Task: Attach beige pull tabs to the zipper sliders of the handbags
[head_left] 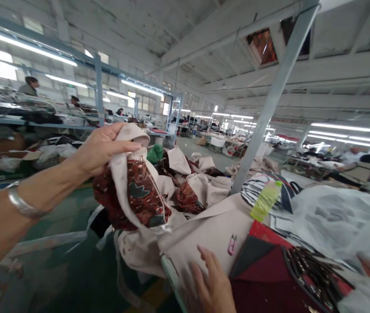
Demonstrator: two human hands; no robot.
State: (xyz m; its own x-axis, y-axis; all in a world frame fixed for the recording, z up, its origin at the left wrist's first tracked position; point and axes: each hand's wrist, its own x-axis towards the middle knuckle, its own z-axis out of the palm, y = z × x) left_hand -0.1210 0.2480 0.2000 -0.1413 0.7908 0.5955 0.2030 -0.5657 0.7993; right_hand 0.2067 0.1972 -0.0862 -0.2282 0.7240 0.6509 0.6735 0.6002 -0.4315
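Observation:
My left hand is raised at the left and pinches the top of a beige garment piece with a dark red patterned lining, which hangs down from my fingers. A silver bracelet sits on that wrist. My right hand lies low at the bottom centre, fingers stretched out flat on a beige fabric panel spread over the table edge. A small pink clip lies on that panel just beyond my fingertips.
A heap of beige and red patterned pieces lies behind. A yellow-green bottle, dark red fabric, a clear plastic bag and a slanted grey metal post stand at the right. Other people work at distant tables.

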